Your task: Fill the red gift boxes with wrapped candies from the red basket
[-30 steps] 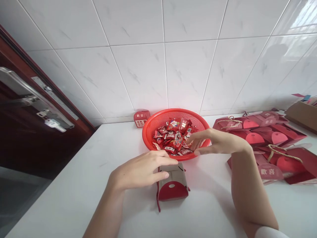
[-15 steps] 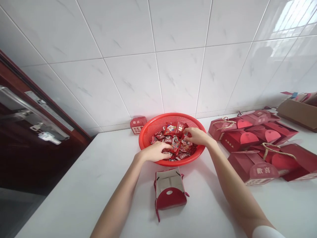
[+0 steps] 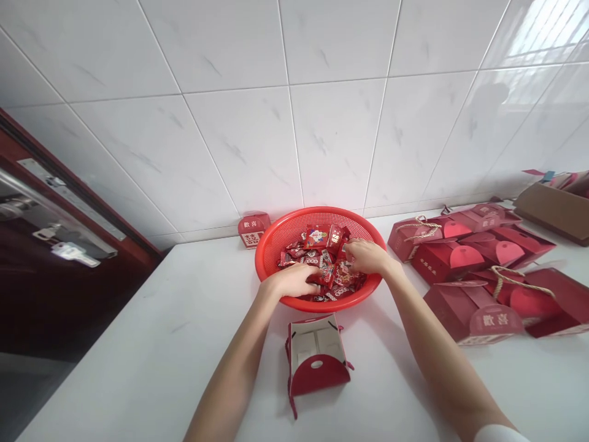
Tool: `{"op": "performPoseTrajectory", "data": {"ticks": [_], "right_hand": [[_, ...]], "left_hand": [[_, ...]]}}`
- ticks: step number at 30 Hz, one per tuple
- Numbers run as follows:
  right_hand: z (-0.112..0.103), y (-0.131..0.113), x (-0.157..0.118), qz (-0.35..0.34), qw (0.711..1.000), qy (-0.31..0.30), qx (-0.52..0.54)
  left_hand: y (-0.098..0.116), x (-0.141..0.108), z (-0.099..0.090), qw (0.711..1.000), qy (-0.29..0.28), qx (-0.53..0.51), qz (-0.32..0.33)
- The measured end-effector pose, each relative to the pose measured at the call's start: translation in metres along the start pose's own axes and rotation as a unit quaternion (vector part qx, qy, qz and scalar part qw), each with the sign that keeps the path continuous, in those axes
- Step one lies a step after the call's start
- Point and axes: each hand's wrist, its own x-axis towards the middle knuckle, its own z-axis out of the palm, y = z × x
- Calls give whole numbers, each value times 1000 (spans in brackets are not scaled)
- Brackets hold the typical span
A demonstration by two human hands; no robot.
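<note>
In a red basket (image 3: pixel 294 224), light, slippery wrapped candies (image 3: pixel 332 281), best pinched by the wrapper, are touched by the curled left hand (image 3: pixel 291 280) and right hand (image 3: pixel 363 256); whether any are held cannot be told.

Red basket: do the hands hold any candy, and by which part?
The left hand and right hand rest their fingers on the wrapped candies in the red basket; whether any piece is held, and where, cannot be told.

Bare hands (image 3: pixel 289 281) (image 3: pixel 365 256), one white sleeve (image 3: pixel 501 434)
</note>
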Motion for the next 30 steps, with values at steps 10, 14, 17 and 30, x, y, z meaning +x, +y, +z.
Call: {"op": "performPoseTrajectory", "data": {"ticks": [10, 14, 17, 30], "right_hand": [[7, -12, 0, 87, 995, 27, 34], [7, -8, 1, 72, 993, 61, 74], [0, -5, -2, 38, 985, 111, 124], [7, -17, 3, -172, 829, 211, 488]], "left_hand": [[-2, -2, 1, 1000, 28, -6, -6], [-1, -2, 1, 999, 47, -13, -2], [-1, -1, 3, 996, 82, -29, 6], [-4, -4, 5, 910, 286, -272, 127]]}}
